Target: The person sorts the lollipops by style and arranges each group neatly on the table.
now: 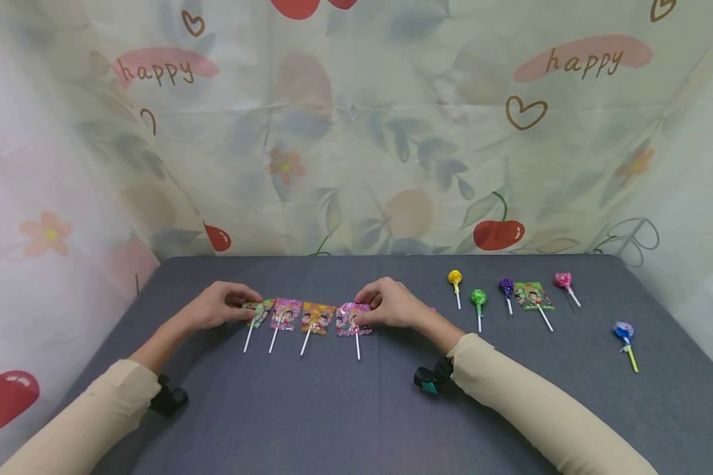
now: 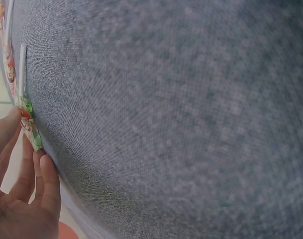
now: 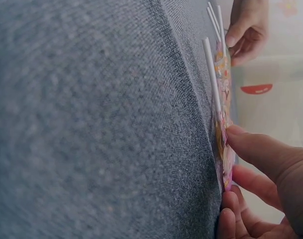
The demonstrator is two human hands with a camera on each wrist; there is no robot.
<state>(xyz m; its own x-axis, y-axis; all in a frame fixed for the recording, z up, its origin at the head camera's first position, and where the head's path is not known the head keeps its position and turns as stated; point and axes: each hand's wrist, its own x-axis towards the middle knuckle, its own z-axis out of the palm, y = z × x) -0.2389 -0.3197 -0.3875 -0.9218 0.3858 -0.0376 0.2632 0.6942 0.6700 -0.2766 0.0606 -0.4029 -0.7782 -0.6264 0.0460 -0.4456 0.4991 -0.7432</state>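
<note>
Four flat-wrapped lollipops lie in a row on the grey table, sticks toward me, so I count several. My left hand (image 1: 221,306) pinches the wrapper edge of the leftmost one, a green-wrapped lollipop (image 1: 267,309); the left wrist view shows thumb and fingers on its wrapper (image 2: 28,112). Beside it are a pink-wrapped lollipop (image 1: 286,314) and an orange-wrapped lollipop (image 1: 317,318). At the row's right end, my right hand (image 1: 397,305) holds a purple-pink wrapped lollipop (image 1: 346,319) between thumb and fingers. Its stick (image 3: 212,74) lies along the cloth in the right wrist view.
Toward the right of the table (image 1: 309,415) lie a yellow lollipop (image 1: 454,278), a green round lollipop (image 1: 478,298), a purple lollipop (image 1: 506,287), a flat green-wrapped lollipop (image 1: 531,295), a pink lollipop (image 1: 563,280) and a blue lollipop (image 1: 623,330). A patterned curtain (image 1: 356,145) hangs behind.
</note>
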